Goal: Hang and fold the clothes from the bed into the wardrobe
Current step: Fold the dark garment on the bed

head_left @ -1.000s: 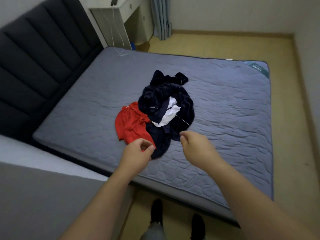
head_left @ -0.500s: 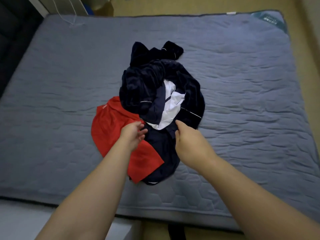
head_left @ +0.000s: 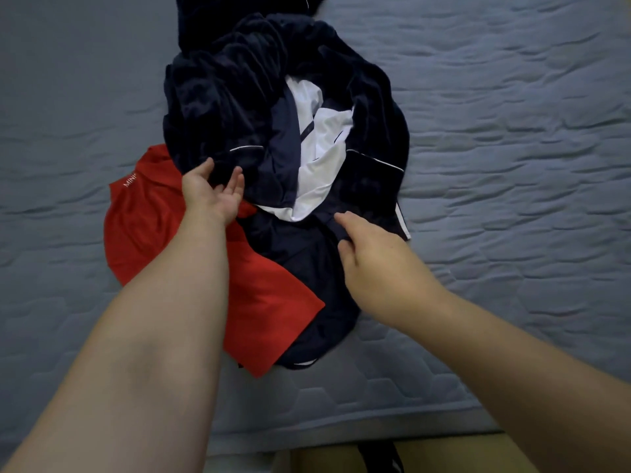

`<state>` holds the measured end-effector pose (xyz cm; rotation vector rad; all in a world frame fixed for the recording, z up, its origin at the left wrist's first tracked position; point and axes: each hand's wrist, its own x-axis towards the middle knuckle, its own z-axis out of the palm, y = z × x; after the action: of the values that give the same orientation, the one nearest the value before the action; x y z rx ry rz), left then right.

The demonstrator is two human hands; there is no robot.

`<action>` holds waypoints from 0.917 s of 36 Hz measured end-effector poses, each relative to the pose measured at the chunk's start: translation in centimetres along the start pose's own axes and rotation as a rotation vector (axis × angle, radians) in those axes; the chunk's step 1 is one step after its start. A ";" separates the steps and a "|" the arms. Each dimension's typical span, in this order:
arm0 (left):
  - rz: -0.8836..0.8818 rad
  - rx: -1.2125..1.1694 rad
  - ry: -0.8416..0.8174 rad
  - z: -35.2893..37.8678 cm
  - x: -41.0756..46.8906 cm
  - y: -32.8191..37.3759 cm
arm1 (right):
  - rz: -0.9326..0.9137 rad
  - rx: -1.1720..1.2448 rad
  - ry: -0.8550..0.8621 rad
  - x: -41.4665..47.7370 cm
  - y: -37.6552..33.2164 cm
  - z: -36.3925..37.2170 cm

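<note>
A heap of clothes lies in the middle of the grey quilted mattress [head_left: 512, 199]. On top is a dark navy velvety garment [head_left: 232, 90] with thin white piping. A navy-and-white top [head_left: 324, 138] shows in its middle. A red garment [head_left: 146, 227] with small white lettering spreads out at the left, partly under my left forearm. Smooth navy fabric [head_left: 307, 278] lies at the front. My left hand [head_left: 215, 189] is open, palm up, fingers at the lower edge of the velvety garment. My right hand [head_left: 372, 257] rests on the smooth navy fabric, thumb and fingers pinching a fold.
The mattress's front edge [head_left: 341, 428] runs along the bottom, with tan floor [head_left: 324, 459] and a dark shoe [head_left: 382, 459] below it. Bare mattress extends on both sides of the heap.
The view has closed in on the heap. My left hand opened and moved up from the red garment to the velvety one. My right hand shifted down-right onto the navy fabric.
</note>
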<state>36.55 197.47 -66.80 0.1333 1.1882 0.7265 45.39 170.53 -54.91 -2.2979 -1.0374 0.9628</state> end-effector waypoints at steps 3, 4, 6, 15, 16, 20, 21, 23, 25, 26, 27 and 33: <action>-0.002 -0.092 -0.023 0.0 0.3 0.6 | 0.012 -0.015 -0.046 -0.5 0.5 0.2; 0.001 -0.109 -0.034 0.1 0.1 0.9 | 0.014 -0.008 -0.056 -0.7 0.5 0.2; 0.007 -0.105 -0.048 0.2 -0.5 1.5 | 0.011 -0.007 -0.066 -1.0 0.4 0.0; -0.057 0.162 -0.005 0.3 -2.6 3.4 | -0.005 0.009 -0.058 -2.8 0.5 -2.0; -0.071 0.214 -0.006 0.2 -2.7 2.9 | -0.010 0.011 -0.053 -3.0 0.7 -2.1; -0.028 0.238 -0.029 -0.4 -2.3 0.4 | -0.031 -0.002 -0.055 -2.5 2.3 -1.9; -0.003 0.193 -0.033 -0.5 -1.9 -0.2 | -0.033 -0.006 -0.059 -2.5 2.8 -2.0; 0.053 0.089 -0.063 -0.4 -0.9 -0.8 | -0.059 -0.018 -0.037 -2.4 4.1 -2.5; 0.070 0.016 -0.070 -0.5 -0.2 -1.2 | -0.055 -0.033 0.003 -2.8 5.7 -3.6; 0.077 0.013 -0.067 -0.6 -0.2 -1.3 | -0.045 -0.039 0.022 -3.2 6.5 -4.2; 0.088 0.027 -0.060 -0.8 -0.6 -1.5 | -0.030 -0.045 0.036 -3.7 7.3 -4.8; 0.251 0.133 0.048 -0.4 -7.7 -1.4 | 0.080 -0.020 -0.046 -8.8 9.4 -8.3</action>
<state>35.41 191.79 -61.48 0.3834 1.2798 0.8733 51.78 156.99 -51.60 -2.3600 -0.9837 1.0454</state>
